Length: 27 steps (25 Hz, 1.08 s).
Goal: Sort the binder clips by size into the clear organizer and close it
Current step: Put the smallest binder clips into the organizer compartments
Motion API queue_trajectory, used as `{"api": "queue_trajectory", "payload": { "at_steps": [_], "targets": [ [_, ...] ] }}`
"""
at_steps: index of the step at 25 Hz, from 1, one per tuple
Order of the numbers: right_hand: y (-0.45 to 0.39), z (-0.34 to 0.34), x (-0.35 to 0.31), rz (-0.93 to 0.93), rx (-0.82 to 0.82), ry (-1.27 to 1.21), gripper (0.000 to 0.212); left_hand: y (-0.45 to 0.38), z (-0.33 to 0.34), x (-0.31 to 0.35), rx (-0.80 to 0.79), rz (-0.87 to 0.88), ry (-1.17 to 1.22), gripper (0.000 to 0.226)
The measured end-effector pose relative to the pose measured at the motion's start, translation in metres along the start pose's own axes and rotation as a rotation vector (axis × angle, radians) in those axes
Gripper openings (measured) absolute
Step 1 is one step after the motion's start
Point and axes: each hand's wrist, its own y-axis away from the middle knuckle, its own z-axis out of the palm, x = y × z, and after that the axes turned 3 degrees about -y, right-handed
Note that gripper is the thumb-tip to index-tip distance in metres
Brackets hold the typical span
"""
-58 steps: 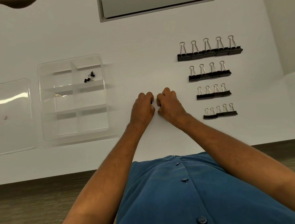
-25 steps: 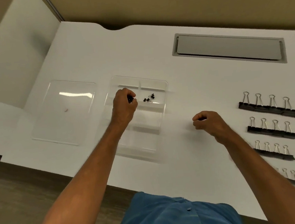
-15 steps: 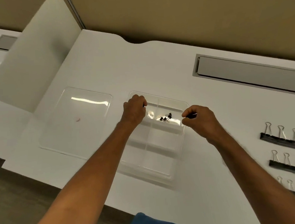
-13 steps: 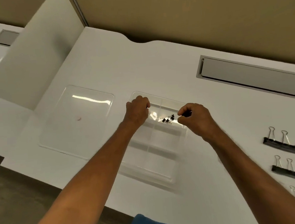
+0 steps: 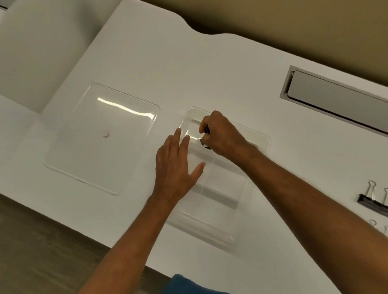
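right hand [image 5: 222, 133] hangs over the far end of the clear organizer [image 5: 217, 205], fingers curled round a small binder clip [image 5: 205, 141] whose dark body peeps out under the knuckles. whether the clip touches the compartment floor cannot be told. left hand [image 5: 176, 167] lies flat and relaxed, fingers straight, at the organizer's edge just left of the right hand, thumb out over the middle cells; it holds nothing. the loose lid [image 5: 103, 136] lies well to the left of the left hand on the white desk [image 5: 204, 63]. the larger binder clips [image 5: 385, 205] stand in rows far right of the right forearm, half cut off by the frame.

the step in hand looks like setting a small clip down in a far cell. to do it well, lower the clip inside the walls before letting go, so it does not skip over a divider into a neighbouring cell. the left palm would best press the rim lightly, since a light plastic tray likely slides. release with fingertips only, then lift the hand straight up so nothing already in the cell gets dragged along.
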Motion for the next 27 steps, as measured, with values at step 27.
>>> {"api": "queue_trajectory", "payload": {
  "at_steps": [27],
  "targets": [
    [0.249,-0.038,0.14,0.113,0.484,-0.027,0.041,0.058,0.003,0.168,-0.023,0.371,-0.045,0.071]
  ]
}}
